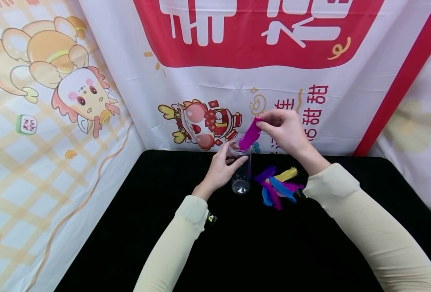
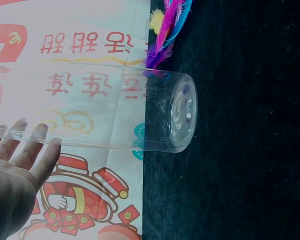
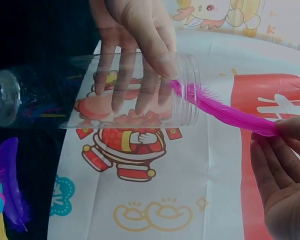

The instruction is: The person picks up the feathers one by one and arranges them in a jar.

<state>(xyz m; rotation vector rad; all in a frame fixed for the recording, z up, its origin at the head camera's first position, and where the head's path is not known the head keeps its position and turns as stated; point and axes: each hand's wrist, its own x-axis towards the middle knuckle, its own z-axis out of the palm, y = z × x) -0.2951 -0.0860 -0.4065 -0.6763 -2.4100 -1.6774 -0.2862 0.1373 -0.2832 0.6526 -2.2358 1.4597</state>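
A clear jar (image 1: 241, 174) stands on the black tabletop, its open mouth at the top. My left hand (image 1: 220, 167) grips it near the mouth, with the thumb on the near side and the fingers behind, seen through the wall in the right wrist view. Above the mouth, my right hand (image 1: 282, 129) pinches a magenta feather (image 3: 235, 118) by one end between thumb and fingertips. The feather's other end reaches through the mouth into the upper part of the jar. Only the left hand and the jar's lower body (image 2: 165, 110) show in the left wrist view.
Beside the jar on the right lies a loose pile of feathers (image 1: 279, 188) in purple, blue, yellow and magenta. Printed white cloth (image 1: 200, 85) hangs right behind the table's back edge, and a patterned cloth (image 1: 54, 162) hangs along the left.
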